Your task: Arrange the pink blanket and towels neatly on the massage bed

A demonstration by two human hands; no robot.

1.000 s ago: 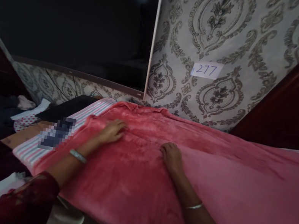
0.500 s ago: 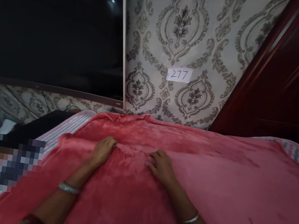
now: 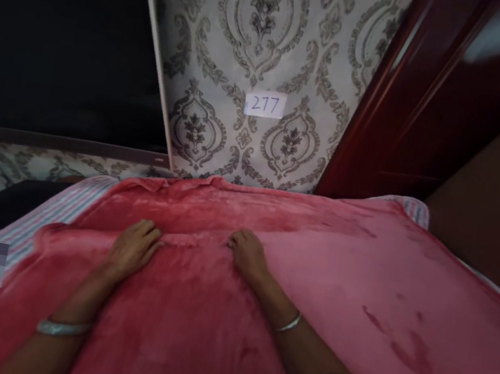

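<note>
A red plush blanket (image 3: 189,312) with darker and paler patches covers a broad surface. A raised fold runs crosswise between my hands. My left hand (image 3: 135,249) grips this fold on the left, its fingers curled into the fabric. On the other end of the fold, my right hand (image 3: 248,254) is closed with bent fingers on the same blanket. The fingertips of both hands are partly sunk in the pile. Each wrist carries a silver bangle.
Striped cloth (image 3: 57,208) shows under the blanket's left edge. A dark screen (image 3: 63,38) stands at the back left. Patterned wallpaper bears a paper label (image 3: 265,104) reading 277. A glossy dark red wooden panel (image 3: 387,121) rises at the back right. Some of the lower left is pixelated.
The view has turned to the right, so the scene sits further left. My hands are slightly further apart on the blanket, and the fold between them looks straighter.
</note>
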